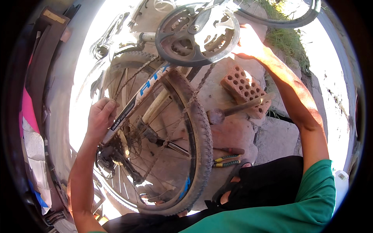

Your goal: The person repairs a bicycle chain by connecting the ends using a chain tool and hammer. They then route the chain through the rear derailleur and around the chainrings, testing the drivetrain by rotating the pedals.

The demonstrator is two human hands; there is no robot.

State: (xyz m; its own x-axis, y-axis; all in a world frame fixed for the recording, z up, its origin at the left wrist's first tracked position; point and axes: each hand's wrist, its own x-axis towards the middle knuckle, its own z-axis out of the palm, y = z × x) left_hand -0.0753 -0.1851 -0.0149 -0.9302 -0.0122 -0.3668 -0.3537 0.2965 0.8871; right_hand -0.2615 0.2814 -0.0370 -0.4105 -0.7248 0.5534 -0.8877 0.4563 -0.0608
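Note:
A bicycle stands in front of me with its crankset [198, 33] at the top and its muddy rear wheel [203, 136] below. My left hand [103, 115] is closed beside the white and blue frame tube [145, 87], thumb and fingers pinched where one run of the dirty chain [134, 76] meets them. Another chain run hangs slack from the crankset past the tyre toward the rear derailleur [134, 174]. At the right edge of the crankset is my right hand [248, 43]; glare washes out its fingers, and the crankset partly covers them.
A perforated brick [244, 87] lies on the paving, with a hammer [233, 110] resting against it. Pliers with yellow and green handles [226, 160] lie near my sandalled foot [229, 184]. Another wheel [287, 22] is at the top right, beside grass [289, 42].

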